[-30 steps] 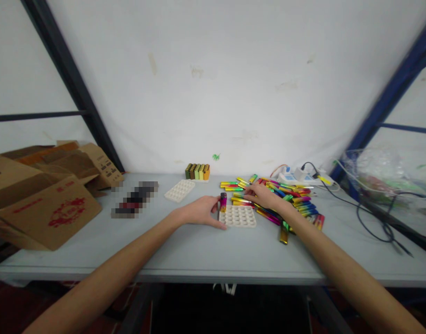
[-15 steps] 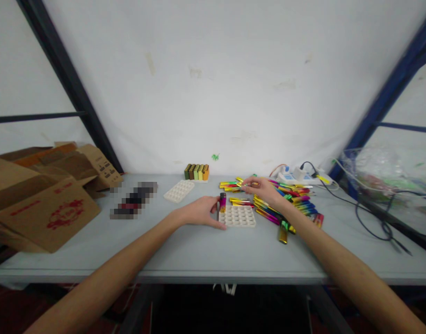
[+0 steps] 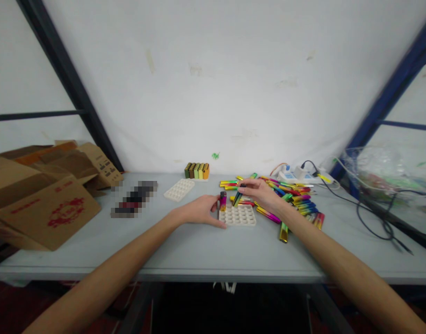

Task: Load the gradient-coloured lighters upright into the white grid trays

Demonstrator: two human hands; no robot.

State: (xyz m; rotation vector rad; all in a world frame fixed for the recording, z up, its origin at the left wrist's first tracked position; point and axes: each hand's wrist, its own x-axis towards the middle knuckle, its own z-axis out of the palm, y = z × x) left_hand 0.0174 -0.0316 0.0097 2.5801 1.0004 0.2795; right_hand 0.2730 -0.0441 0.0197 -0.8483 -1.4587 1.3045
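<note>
1. At the left hand [image 3: 200, 209]: thumb and fingers spread wide around the left side of the near white tray [image 3: 238, 221]. Thumb at the near left corner; fingertips close beside the purple-and-gold lighter [image 3: 223, 202]; too small to tell whether touching.
2. In the near white tray: purple-and-gold lighter upright at the far left corner, dark top up. Rows of round holes visible across the rest.
3. At the right hand [image 3: 262, 192]: fingers pinching the green-and-gold lighter [image 3: 237, 199] by its dark upper end. Held tilted, lower end down and to the left, at the far edge of the near white tray. Too small to tell whether touching the tray.
4. To the right, on the tabletop [image 3: 199, 253]: loose pile of shiny multicoloured lighters [image 3: 305, 204], lying at mixed angles, partly under the right hand and forearm.
5. Farther back, left of centre: second white tray [image 3: 179, 190], set at a slant. Near the wall: block of upright lighters [image 3: 197, 171] in green, brown, yellow and orange.
6. Far left: cardboard boxes [image 3: 56, 206] with red print. Back right: white power strip [image 3: 296, 177] with plugs, black cable [image 3: 359, 222] looping, clear plastic bag [image 3: 376, 164] beyond.
</note>
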